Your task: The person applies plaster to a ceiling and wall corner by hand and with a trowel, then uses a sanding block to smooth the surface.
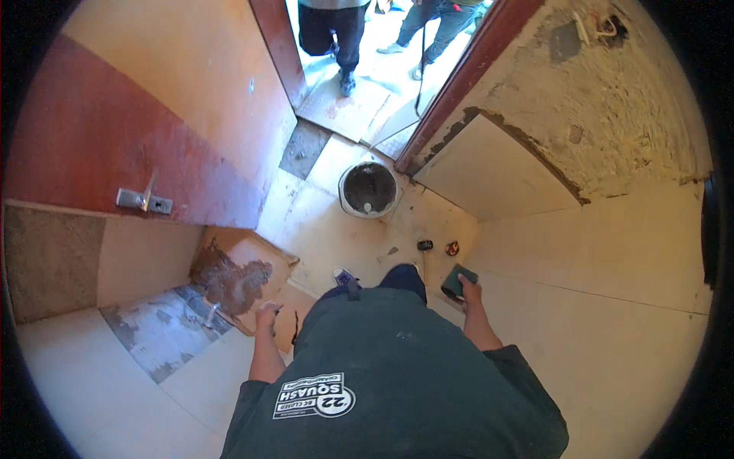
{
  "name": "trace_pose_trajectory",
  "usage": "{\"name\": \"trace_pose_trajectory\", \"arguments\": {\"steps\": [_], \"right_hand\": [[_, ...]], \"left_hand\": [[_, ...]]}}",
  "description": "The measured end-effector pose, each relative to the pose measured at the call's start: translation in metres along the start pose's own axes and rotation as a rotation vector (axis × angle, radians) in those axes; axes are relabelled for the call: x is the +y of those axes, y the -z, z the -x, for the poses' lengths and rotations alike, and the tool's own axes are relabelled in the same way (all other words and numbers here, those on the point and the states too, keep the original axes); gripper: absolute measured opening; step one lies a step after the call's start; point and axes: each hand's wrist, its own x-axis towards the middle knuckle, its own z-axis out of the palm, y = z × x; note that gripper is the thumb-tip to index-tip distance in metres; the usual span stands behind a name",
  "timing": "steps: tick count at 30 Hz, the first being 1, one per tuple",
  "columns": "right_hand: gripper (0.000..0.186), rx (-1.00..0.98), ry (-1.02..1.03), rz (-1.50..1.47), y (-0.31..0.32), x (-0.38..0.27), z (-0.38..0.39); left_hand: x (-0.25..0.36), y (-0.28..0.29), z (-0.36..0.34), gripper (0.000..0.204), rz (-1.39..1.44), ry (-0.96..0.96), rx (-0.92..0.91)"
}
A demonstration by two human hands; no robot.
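Note:
My right hand (470,294), out to the right of my body, grips a dark green block-shaped pad (457,281) by its near edge; its exact kind is hard to tell. My left hand (267,315) hangs in front of the left wall with its fingers loosely apart and nothing visible in them. Nearest to it is a tan board or tile (251,246) smeared with wet grey-brown mortar (237,283). A small metal tap or pipe end (212,314) sticks out beside the mortar.
A round bucket of grey mix (369,189) stands on the tiled floor ahead. Right of it lie a tape measure (452,248) and a black-headed tool (425,245). A red-brown door (138,138) stands ajar at left. Two people stand beyond the doorway. A large tile (497,170) covers part of the right wall.

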Motion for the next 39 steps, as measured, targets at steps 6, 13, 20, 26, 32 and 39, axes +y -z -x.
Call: {"name": "trace_pose_trajectory", "arguments": {"steps": [6,13,20,26,32,39], "right_hand": [[0.056,-0.113,0.133,0.360,-0.124,-0.042,0.019],[0.046,-0.425,0.394,0.444,-0.220,-0.087,0.026],[0.045,-0.348,0.308,0.639,-0.274,-0.103,0.027],[0.048,-0.271,0.176,0.561,-0.319,-0.109,0.000],[0.041,-0.240,0.165,0.615,-0.356,-0.131,-0.035],[0.046,-0.394,0.380,0.480,-0.476,-0.190,-0.010]], "left_hand": [[-0.097,0.045,0.036,0.024,0.482,0.103,0.311],[-0.160,0.033,0.052,0.033,0.971,0.390,0.302],[-0.124,0.025,0.036,0.045,0.465,0.562,0.236],[-0.086,0.071,-0.052,0.040,0.872,0.474,0.208],[0.178,0.093,-0.091,0.047,0.447,0.128,0.073],[0.303,0.104,-0.156,0.049,0.283,-0.175,-0.057]]}}
